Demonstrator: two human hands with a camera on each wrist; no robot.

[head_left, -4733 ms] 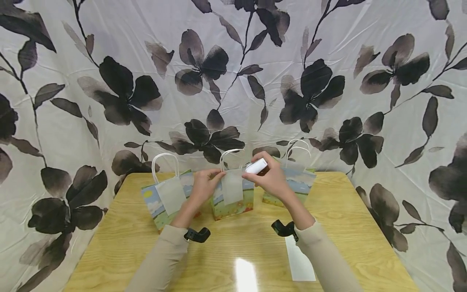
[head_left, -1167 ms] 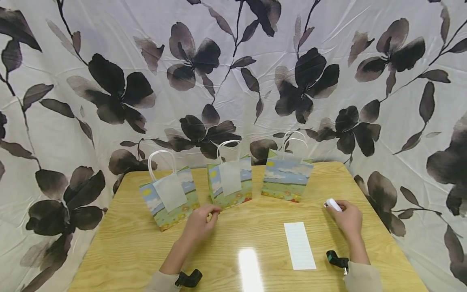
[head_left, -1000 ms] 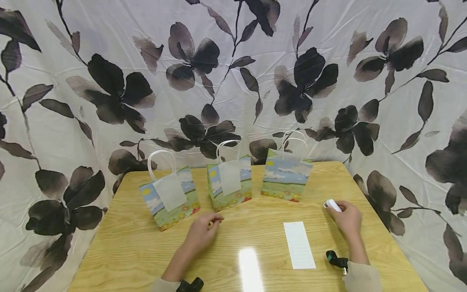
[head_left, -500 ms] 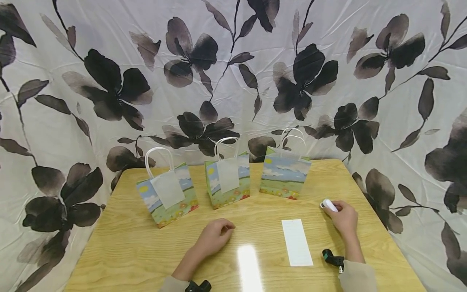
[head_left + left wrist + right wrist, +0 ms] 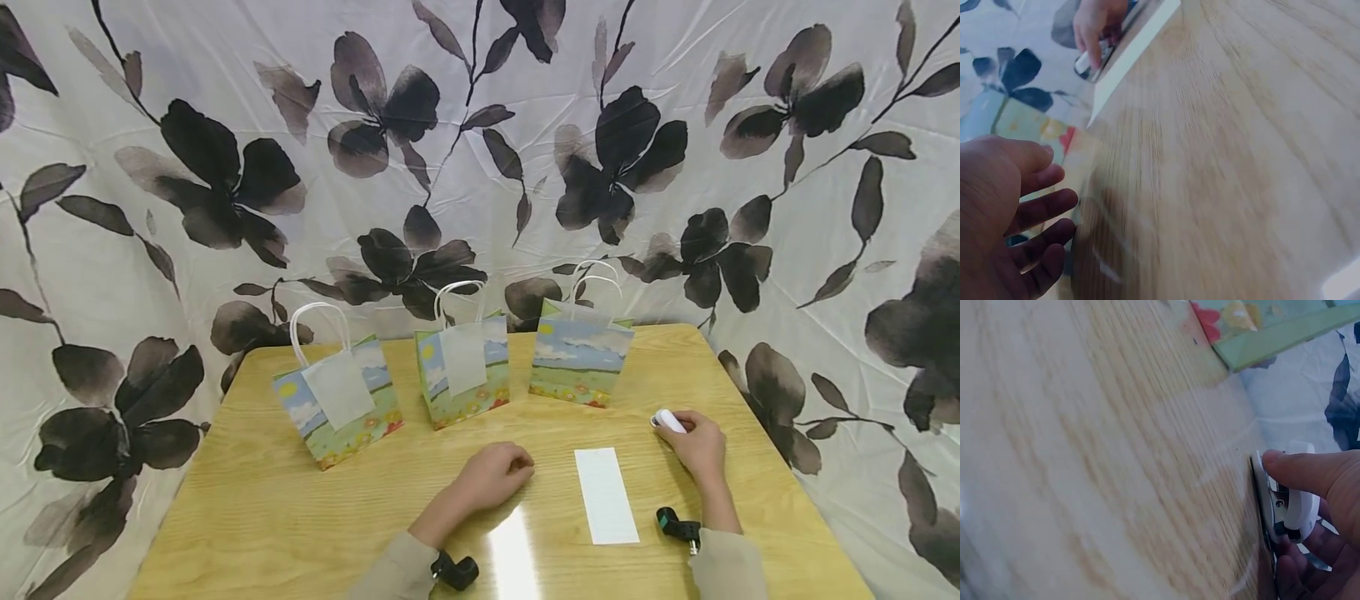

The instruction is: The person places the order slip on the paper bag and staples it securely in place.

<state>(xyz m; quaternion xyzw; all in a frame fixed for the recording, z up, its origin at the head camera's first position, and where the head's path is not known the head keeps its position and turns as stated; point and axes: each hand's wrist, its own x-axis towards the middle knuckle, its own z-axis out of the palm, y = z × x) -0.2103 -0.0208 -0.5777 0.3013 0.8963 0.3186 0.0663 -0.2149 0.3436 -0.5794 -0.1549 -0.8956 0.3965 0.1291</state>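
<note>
My right hand [image 5: 699,446] holds a small white stapler [image 5: 670,421] low over the table's right side, thumb on one side and fingers on the other in the right wrist view. The stapler [image 5: 1294,500] lies close to the wood there. My left hand [image 5: 491,477] holds nothing, its fingers loosely bent, left of a blank-looking white paper strip [image 5: 607,496]. In the left wrist view its fingers [image 5: 1047,209] are spread apart. Left and middle paper gift bags [image 5: 315,433] [image 5: 462,408] each carry a white paper on the front. The right bag [image 5: 581,362] shows only its printed meadow.
The wooden table [image 5: 247,508] ends at a hanging floral cloth [image 5: 480,150] behind the bags. White twisted handles [image 5: 320,310] stand up from the bags. A bright light reflection [image 5: 512,550] lies on the tabletop near the front.
Earlier both hands were at the middle bag, stapler in the right. The right hand then moved to the right side with it; the left came down and rightward toward the strip.
</note>
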